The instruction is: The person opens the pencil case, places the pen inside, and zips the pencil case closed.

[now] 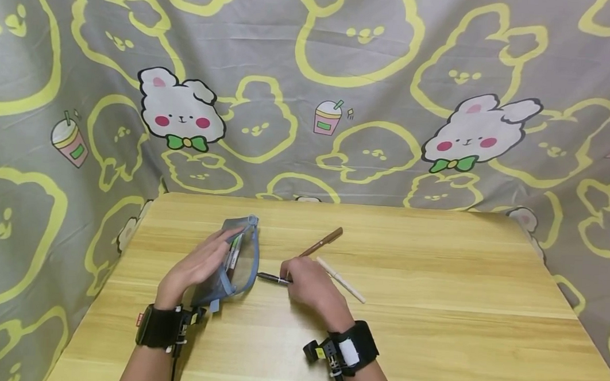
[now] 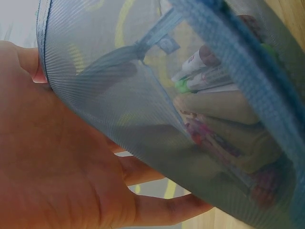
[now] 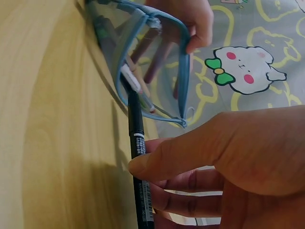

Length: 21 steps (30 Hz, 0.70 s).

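Observation:
A blue mesh pencil case (image 1: 256, 263) lies on the table with its zipped mouth spread wide. Several pens and markers (image 2: 205, 76) show inside it through the mesh. My left hand (image 1: 197, 265) holds the case by the side of its mouth; in the right wrist view the thumb is at the rim and the fingers show through the mesh. Between thumb and fingers, my right hand (image 3: 190, 167) pinches a black marker (image 3: 138, 143). Its capped end reaches to the case's opening, close to a white pen inside.
To the right of the case, a brown marker (image 1: 324, 241) and a white pen (image 1: 343, 281) lie on the wooden table (image 1: 460, 296), both close to my right hand. A grey patterned curtain (image 1: 271, 50) rises along the table's back and sides.

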Tool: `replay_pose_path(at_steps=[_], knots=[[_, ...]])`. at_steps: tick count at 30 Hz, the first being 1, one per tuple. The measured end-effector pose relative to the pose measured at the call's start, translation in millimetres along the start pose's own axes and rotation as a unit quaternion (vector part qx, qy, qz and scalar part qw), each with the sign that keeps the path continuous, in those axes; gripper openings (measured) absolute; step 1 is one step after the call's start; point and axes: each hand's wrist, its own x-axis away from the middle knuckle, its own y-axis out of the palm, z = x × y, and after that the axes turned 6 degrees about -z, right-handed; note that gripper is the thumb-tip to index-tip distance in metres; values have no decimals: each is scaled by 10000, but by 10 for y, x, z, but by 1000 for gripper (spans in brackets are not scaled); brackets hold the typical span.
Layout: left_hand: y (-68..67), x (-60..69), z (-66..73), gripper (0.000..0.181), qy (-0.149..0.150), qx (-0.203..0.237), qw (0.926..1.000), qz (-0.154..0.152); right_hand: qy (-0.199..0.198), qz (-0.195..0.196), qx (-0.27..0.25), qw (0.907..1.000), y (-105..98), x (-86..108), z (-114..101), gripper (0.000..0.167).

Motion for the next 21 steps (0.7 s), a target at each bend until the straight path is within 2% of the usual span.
replay_pose_path(at_steps=[9,16,21], knots=[[-5,16,-6,57,156,-18,9999,54,118,74,-42,9999,-59,-5,36,20],[-3,1,-5,56,36,-6,10000,-4,197,246,-265,9992,-84,-1,84,23],[-5,-1,-1,57,35,0,10000,3,113,408,-396,9983,-96,-12,80,25]])
